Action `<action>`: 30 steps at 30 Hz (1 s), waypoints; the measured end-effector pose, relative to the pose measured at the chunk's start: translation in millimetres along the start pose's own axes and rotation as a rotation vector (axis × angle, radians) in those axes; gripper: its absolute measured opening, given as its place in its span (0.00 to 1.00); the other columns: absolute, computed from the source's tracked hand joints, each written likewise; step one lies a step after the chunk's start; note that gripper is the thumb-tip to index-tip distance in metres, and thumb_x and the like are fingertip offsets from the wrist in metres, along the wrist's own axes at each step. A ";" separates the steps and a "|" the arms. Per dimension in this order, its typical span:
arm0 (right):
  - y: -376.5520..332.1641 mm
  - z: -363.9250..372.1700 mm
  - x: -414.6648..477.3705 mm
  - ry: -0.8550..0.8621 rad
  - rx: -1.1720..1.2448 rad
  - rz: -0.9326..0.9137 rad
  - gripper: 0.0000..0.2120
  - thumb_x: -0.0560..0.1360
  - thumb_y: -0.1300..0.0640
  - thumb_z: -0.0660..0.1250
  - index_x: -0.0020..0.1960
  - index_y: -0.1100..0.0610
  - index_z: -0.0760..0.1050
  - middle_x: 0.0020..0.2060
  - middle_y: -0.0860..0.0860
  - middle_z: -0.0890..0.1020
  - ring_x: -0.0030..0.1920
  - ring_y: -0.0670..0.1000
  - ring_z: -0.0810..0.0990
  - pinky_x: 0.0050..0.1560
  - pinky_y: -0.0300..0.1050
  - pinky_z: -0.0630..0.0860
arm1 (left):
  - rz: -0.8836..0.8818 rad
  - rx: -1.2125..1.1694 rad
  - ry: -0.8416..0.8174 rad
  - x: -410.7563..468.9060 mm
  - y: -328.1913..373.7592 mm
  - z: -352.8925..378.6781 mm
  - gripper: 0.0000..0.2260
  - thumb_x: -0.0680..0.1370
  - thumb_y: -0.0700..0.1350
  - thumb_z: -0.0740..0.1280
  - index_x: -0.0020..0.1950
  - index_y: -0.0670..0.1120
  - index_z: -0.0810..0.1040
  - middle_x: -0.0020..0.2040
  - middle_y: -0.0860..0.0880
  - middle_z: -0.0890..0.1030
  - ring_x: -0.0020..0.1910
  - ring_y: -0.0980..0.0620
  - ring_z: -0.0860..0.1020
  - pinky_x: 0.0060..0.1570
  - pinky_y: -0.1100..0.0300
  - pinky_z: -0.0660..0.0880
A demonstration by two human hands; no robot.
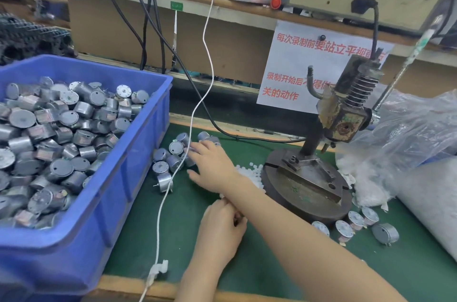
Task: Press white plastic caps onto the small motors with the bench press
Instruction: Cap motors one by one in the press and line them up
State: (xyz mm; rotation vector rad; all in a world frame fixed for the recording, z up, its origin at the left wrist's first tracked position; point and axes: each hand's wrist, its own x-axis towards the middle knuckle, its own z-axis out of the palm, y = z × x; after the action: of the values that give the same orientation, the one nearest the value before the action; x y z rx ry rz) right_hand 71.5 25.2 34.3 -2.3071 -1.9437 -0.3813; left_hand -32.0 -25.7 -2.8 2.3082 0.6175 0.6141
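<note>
Near: my left hand (222, 227) curled beside the white caps (249, 173); whether it is grasping one I cannot tell. Middle: my right hand (210, 165), released, fingers extended onto loose motors (174, 147) on the worktop (138, 227). Far: bench press (306, 185). I judge it best to take one motor and seat it squarely.

Small motors (61, 143): silver drums, heaped in blue bin (86, 239); loose cluster on green mat (247, 264) beside it, several more by press base. White caps (249, 173): tiny, piled left of base. Bench press (313, 140): dark, upright.
</note>
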 end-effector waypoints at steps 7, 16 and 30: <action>-2.4 -0.4 1.9 0.039 0.024 -0.032 0.10 0.75 0.60 0.63 0.54 0.63 0.70 0.56 0.58 0.74 0.58 0.58 0.69 0.53 0.48 0.63 | -0.017 -0.026 0.001 -0.5 -0.2 0.6 0.12 0.73 0.42 0.63 0.33 0.45 0.64 0.38 0.46 0.72 0.41 0.46 0.69 0.36 0.59 0.57; -0.3 2.5 -5.8 -0.001 0.100 0.095 0.17 0.77 0.58 0.63 0.63 0.63 0.68 0.59 0.59 0.69 0.56 0.59 0.71 0.52 0.48 0.65 | 0.004 -0.026 0.007 -0.3 -1.8 1.0 0.15 0.72 0.42 0.65 0.30 0.50 0.63 0.38 0.49 0.73 0.40 0.50 0.67 0.35 0.60 0.54; 7.5 -20.8 -140.7 0.403 0.689 0.502 0.08 0.76 0.57 0.66 0.55 0.53 0.78 0.40 0.40 0.76 0.41 0.38 0.72 0.42 0.24 0.65 | -0.025 -0.194 0.055 1.2 -3.8 1.5 0.06 0.75 0.42 0.65 0.40 0.52 0.77 0.36 0.56 0.74 0.39 0.56 0.73 0.41 0.63 0.68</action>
State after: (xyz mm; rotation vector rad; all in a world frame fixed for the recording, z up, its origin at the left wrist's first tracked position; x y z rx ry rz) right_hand 54.6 -115.4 19.2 -1.9489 -1.0310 -0.0856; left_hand -31.2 -23.1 -6.2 2.1064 0.5849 0.6964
